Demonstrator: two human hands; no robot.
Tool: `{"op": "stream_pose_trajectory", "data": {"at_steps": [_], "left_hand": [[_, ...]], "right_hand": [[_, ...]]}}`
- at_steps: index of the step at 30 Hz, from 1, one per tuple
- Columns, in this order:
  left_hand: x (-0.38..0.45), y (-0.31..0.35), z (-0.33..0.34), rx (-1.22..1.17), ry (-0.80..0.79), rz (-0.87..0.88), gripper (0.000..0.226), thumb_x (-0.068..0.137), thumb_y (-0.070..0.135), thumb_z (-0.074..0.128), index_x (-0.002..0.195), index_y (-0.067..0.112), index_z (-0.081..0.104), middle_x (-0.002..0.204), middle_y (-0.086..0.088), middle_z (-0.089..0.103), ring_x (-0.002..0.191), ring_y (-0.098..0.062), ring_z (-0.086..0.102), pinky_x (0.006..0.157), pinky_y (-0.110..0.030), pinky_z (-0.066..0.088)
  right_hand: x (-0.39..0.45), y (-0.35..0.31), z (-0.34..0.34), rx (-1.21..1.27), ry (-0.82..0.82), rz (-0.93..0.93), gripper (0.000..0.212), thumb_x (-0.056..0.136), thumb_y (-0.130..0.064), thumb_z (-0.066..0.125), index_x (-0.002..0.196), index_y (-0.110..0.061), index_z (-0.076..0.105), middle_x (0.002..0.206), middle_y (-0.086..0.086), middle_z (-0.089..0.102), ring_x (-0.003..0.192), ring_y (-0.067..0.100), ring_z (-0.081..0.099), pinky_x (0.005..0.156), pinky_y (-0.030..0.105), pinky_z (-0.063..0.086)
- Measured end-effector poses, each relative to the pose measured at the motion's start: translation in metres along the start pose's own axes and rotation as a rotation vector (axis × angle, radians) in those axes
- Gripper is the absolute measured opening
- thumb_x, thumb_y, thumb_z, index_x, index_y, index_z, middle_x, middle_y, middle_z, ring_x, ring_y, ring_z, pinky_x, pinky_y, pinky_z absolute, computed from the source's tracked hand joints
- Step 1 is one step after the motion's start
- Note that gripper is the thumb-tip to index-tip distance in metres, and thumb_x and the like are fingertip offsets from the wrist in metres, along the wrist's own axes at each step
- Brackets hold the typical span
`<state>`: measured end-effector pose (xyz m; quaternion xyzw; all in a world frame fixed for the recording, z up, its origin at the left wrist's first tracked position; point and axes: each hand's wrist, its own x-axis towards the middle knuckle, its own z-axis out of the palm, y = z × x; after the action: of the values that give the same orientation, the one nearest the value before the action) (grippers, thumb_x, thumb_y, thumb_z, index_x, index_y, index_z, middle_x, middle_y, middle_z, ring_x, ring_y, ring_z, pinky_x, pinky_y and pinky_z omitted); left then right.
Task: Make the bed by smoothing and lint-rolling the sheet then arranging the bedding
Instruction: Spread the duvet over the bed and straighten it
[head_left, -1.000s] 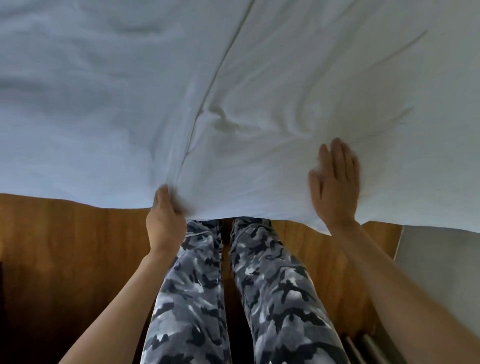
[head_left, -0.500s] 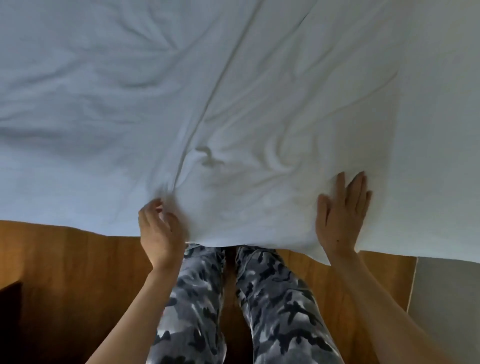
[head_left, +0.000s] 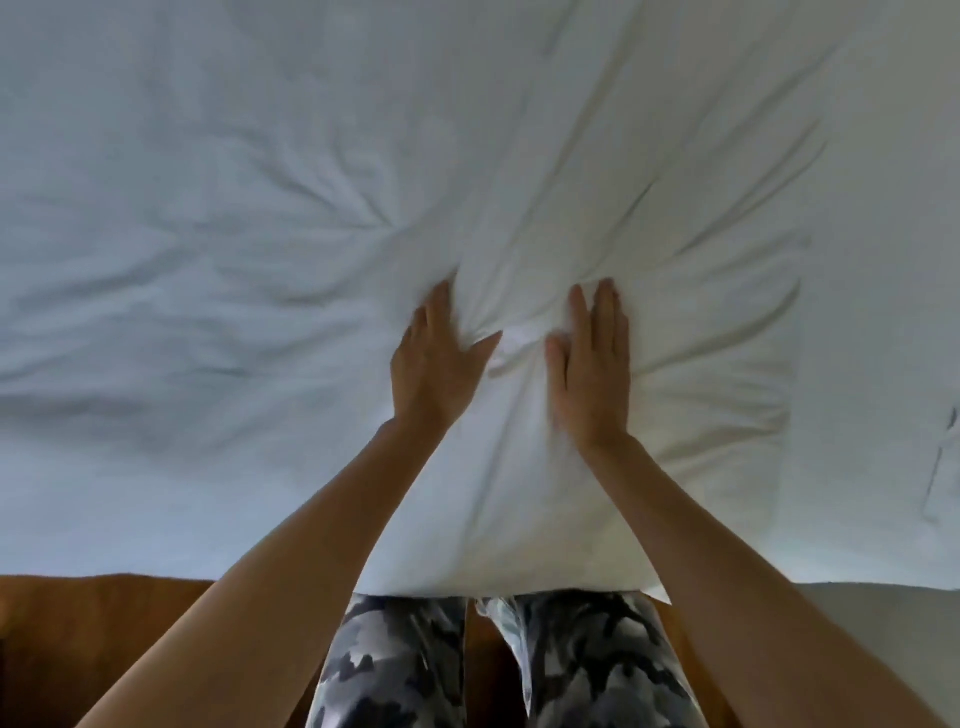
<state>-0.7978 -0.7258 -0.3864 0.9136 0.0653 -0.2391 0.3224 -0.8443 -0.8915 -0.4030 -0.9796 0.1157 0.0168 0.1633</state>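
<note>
We press our left hand (head_left: 434, 364) and right hand (head_left: 592, 371) flat, fingers straight, gripping nothing, on the white sheet (head_left: 260, 234), which spreads beneath and beyond them; creases bunch between our thumbs, probably to be pushed outward

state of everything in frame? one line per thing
sheet: spread over the bed, wrinkled, creases bunched between the hands
left hand: flat on the sheet, fingers straight, pressing
right hand: flat on the sheet, fingers straight, pressing
wooden bed frame: bare below the sheet's near edge
camouflage trousers: person standing against the bed's edge
</note>
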Motion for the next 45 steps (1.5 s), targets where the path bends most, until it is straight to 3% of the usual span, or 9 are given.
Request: {"op": "stream_pose_trajectory", "data": {"at_steps": [9, 13, 20, 24, 28, 30, 32, 36, 45], "left_hand": [[0.110, 0.079, -0.009, -0.230, -0.040, 0.014, 0.061, 0.096, 0.045, 0.050, 0.146, 0.017, 0.030, 0.138, -0.004, 0.053, 0.123, -0.027, 0.051, 0.094, -0.033, 0.039], [0.155, 0.115, -0.006, -0.112, -0.096, -0.017, 0.054, 0.093, 0.049, 0.053, 0.132, 0.014, 0.040, 0.123, -0.009, 0.061, 0.110, -0.033, 0.057, 0.079, -0.034, 0.038], [0.186, 0.148, 0.007, -0.101, -0.016, -0.045, 0.040, 0.097, 0.044, 0.046, 0.121, 0.011, 0.046, 0.109, -0.009, 0.064, 0.100, -0.032, 0.059, 0.073, -0.033, 0.036], [0.189, 0.150, 0.011, -0.182, 0.035, -0.002, 0.023, 0.102, 0.029, 0.034, 0.104, 0.010, 0.047, 0.090, -0.008, 0.058, 0.089, -0.034, 0.059, 0.071, -0.038, 0.044], [0.186, 0.137, -0.022, -0.265, 0.226, 0.140, 0.021, 0.102, 0.023, 0.037, 0.099, 0.006, 0.049, 0.077, -0.008, 0.053, 0.077, -0.038, 0.058, 0.061, -0.035, 0.035], [0.189, 0.127, -0.053, -0.345, 0.420, 0.270, 0.024, 0.098, 0.021, 0.042, 0.097, 0.000, 0.053, 0.069, -0.004, 0.048, 0.066, -0.033, 0.053, 0.057, -0.032, 0.030], [0.201, 0.108, -0.077, -0.347, 0.516, 0.264, 0.025, 0.097, 0.019, 0.042, 0.093, -0.003, 0.053, 0.069, -0.003, 0.046, 0.065, -0.026, 0.047, 0.057, -0.031, 0.028], [0.237, 0.055, -0.092, -0.139, 0.365, -0.212, 0.026, 0.093, 0.011, 0.035, 0.102, 0.014, 0.059, 0.100, -0.007, 0.065, 0.094, -0.027, 0.058, 0.067, -0.028, 0.034], [0.185, 0.028, -0.056, -0.161, 0.293, -0.165, 0.033, 0.096, 0.041, 0.044, 0.092, 0.012, 0.059, 0.076, 0.000, 0.062, 0.081, -0.028, 0.058, 0.068, -0.034, 0.039]], "right_hand": [[0.137, -0.022, -0.023, 0.063, 0.465, -0.030, 0.035, 0.091, -0.019, 0.057, 0.118, 0.002, 0.060, 0.119, 0.021, 0.060, 0.115, 0.029, 0.050, 0.101, 0.037, 0.040], [0.249, -0.032, -0.051, -0.142, 0.123, 0.170, 0.067, 0.087, -0.049, 0.054, 0.141, -0.012, 0.041, 0.128, 0.011, 0.053, 0.115, 0.029, 0.049, 0.086, 0.034, 0.041], [0.336, -0.017, -0.053, -0.301, -0.350, 0.387, 0.116, 0.079, -0.065, 0.062, 0.153, -0.010, -0.008, 0.142, 0.020, 0.041, 0.129, 0.035, 0.043, 0.103, 0.041, 0.036], [0.335, -0.026, -0.029, -0.123, -0.349, 0.346, 0.091, 0.094, -0.030, 0.055, 0.151, -0.001, -0.010, 0.138, 0.019, 0.049, 0.124, 0.031, 0.050, 0.098, 0.031, 0.039], [0.336, -0.059, -0.039, 0.207, -0.133, 0.268, 0.068, 0.089, -0.014, 0.048, 0.150, -0.002, 0.020, 0.110, 0.004, 0.064, 0.100, 0.018, 0.061, 0.082, 0.018, 0.042], [0.348, -0.088, -0.050, 0.435, -0.002, 0.176, 0.045, 0.082, -0.015, 0.049, 0.125, -0.004, 0.052, 0.076, -0.008, 0.056, 0.067, 0.006, 0.056, 0.059, 0.015, 0.042], [0.358, -0.120, -0.046, 0.411, 0.015, 0.087, 0.007, 0.084, -0.020, 0.049, 0.081, -0.015, 0.052, 0.064, -0.009, 0.044, 0.060, 0.007, 0.048, 0.052, 0.015, 0.030], [0.340, -0.151, 0.005, -0.080, -0.372, -0.134, 0.057, 0.100, -0.028, 0.041, 0.147, -0.001, 0.023, 0.132, 0.011, 0.050, 0.121, 0.025, 0.048, 0.094, 0.027, 0.037], [0.157, -0.082, 0.034, -0.022, -0.114, -0.301, 0.052, 0.099, -0.033, 0.033, 0.146, -0.011, 0.039, 0.154, 0.018, 0.031, 0.144, 0.030, 0.026, 0.118, 0.042, 0.018]]}}
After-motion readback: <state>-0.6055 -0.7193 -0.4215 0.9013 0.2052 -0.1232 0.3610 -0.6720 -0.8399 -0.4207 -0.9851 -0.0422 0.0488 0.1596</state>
